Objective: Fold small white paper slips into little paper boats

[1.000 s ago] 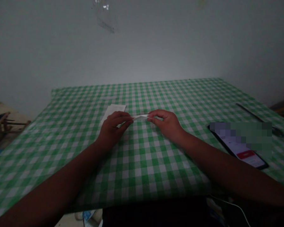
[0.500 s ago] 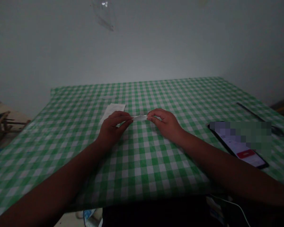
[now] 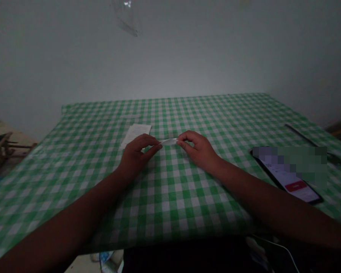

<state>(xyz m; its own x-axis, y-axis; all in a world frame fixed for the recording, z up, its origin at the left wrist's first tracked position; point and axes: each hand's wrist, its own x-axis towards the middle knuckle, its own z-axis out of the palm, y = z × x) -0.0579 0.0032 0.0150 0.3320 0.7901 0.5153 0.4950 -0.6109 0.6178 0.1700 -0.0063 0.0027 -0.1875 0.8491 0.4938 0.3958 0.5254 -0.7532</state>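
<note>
A thin strip of white paper (image 3: 169, 141) stretches between my two hands over the middle of the table. Its left end is pinched between the thumb and fingers of my left hand (image 3: 139, 152). My right hand (image 3: 197, 149) pinches the other end in the same way. The strip looks narrow and slightly twisted; its ends are hidden by my fingertips. Just behind my left hand lies a white sheet or small stack of paper (image 3: 138, 131) with faint print, partly covered by that hand.
A green and white checked cloth (image 3: 170, 204) covers the table. To the right lies a phone (image 3: 295, 186) with a lit screen, partly blurred out. Beyond it is a thin dark rod-like object (image 3: 301, 134). A pale wall (image 3: 170, 57) stands behind the table.
My left hand has shifted slightly to the right, and the paper strip appears a little more twisted. My right hand has hardly moved, its pinch unchanged.
</note>
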